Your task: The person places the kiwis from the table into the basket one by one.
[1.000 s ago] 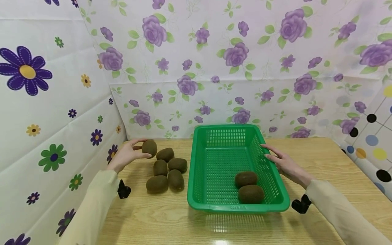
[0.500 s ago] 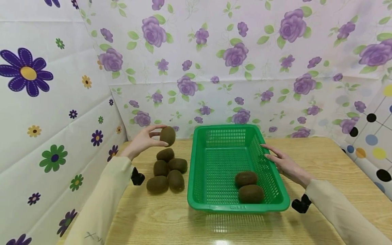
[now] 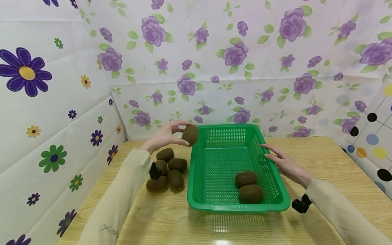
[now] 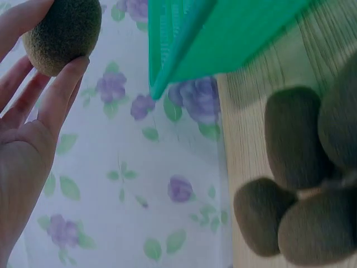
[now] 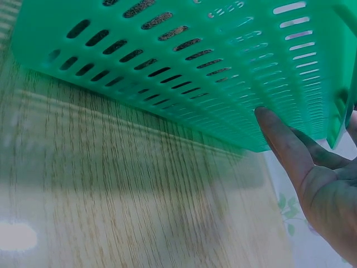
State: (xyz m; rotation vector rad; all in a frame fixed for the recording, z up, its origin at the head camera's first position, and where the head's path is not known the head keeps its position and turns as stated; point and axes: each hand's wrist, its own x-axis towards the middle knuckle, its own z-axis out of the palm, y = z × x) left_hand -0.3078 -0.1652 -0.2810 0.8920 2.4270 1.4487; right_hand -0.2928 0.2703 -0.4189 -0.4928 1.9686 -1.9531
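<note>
My left hand (image 3: 166,135) pinches a brown fuzzy kiwi (image 3: 190,135) between thumb and fingers, lifted beside the far left corner of a green plastic basket (image 3: 192,177). The left wrist view also shows this kiwi (image 4: 64,36) at the fingertips. At the basket's right side, my right hand (image 3: 287,165) grips the rim. In the right wrist view, some fingers (image 5: 281,137) lie against the perforated outer wall. Two kiwis, one (image 3: 246,179) behind another (image 3: 251,194), lie inside at the near right.
Several kiwis (image 3: 177,165) are grouped on the wooden table (image 3: 147,217) left of the basket, partly behind my left wrist's black camera (image 3: 155,171). A flowered cloth (image 3: 214,95) hangs along the table's back edge, and another (image 3: 55,122) at the left.
My left hand has carried the kiwi up and to the right, from beside the group to the basket's far left corner. The right hand and basket have stayed in place.
</note>
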